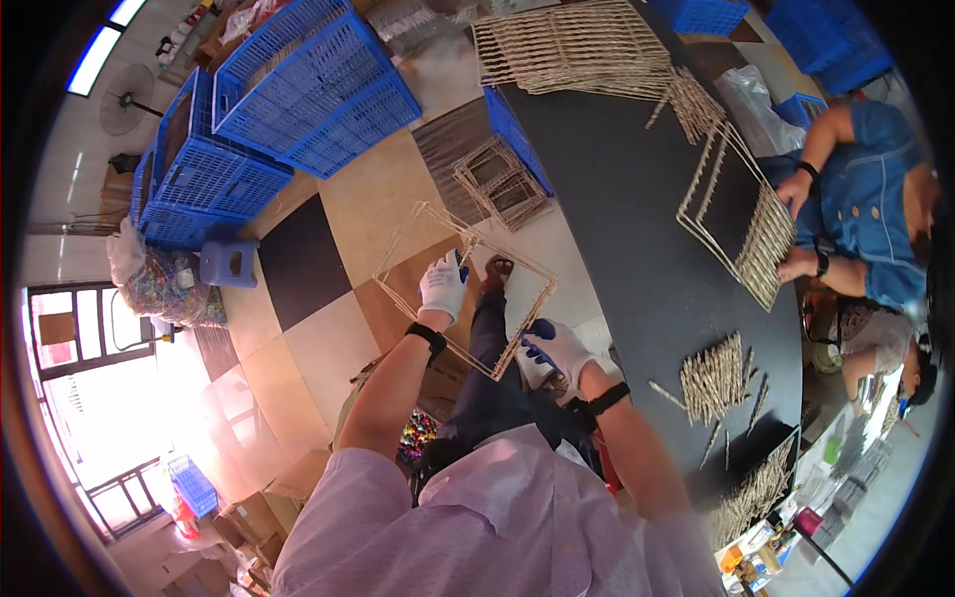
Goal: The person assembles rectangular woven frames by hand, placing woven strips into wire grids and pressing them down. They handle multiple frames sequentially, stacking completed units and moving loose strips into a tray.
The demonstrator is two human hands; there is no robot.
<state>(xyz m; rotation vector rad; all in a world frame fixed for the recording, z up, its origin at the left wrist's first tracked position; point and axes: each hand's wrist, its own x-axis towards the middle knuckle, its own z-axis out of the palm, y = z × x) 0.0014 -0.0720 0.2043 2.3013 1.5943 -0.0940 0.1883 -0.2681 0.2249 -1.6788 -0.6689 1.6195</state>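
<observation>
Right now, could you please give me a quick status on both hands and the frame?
Left hand and right hand, both gloved, gripping the rope-wrapped wire frame. Frame held over the lap, beside the black table. Nothing in the way.

A craft workshop is shown — stacked blue plastic crates point(298, 90) are piled on the tiled floor point(328, 328), woven straw frames point(572, 45) and cut stick bundles point(714, 378) are spread along the dark surface point(637, 229), where another person point(865, 199) is seated — weaving.

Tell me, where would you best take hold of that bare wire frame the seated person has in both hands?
Probably by the thin side bars, one hand on each opposite edge, as now: the left hand grips the far bar, the right hand the near one. The wire frame is an open, empty rectangle, so only its rim offers a hold, and two-sided grips should stop it swinging.
</observation>
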